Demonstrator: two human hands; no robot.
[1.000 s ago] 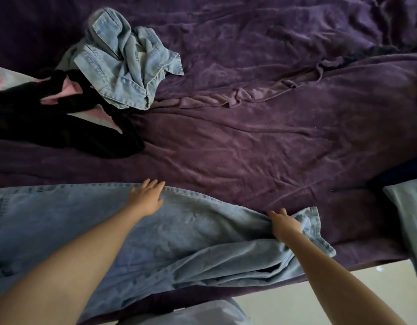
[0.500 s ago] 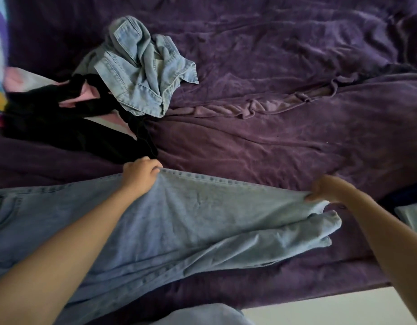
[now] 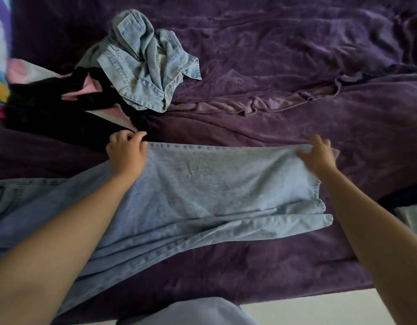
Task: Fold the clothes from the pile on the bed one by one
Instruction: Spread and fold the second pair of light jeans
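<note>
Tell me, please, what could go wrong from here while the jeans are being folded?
1. The lower leg lies askew under the upper one and its hem does not match, so the jeans may fold crooked.
2. The left hand grips the seam right beside the black garment and might catch or drag it.
3. The right hand seems to hold only the hem corner, which could slip out.

Clothes pile (image 3: 104, 90) crowds far left; purple blanket (image 3: 296, 55) beyond jeans (image 3: 202, 184) lies open.
</note>
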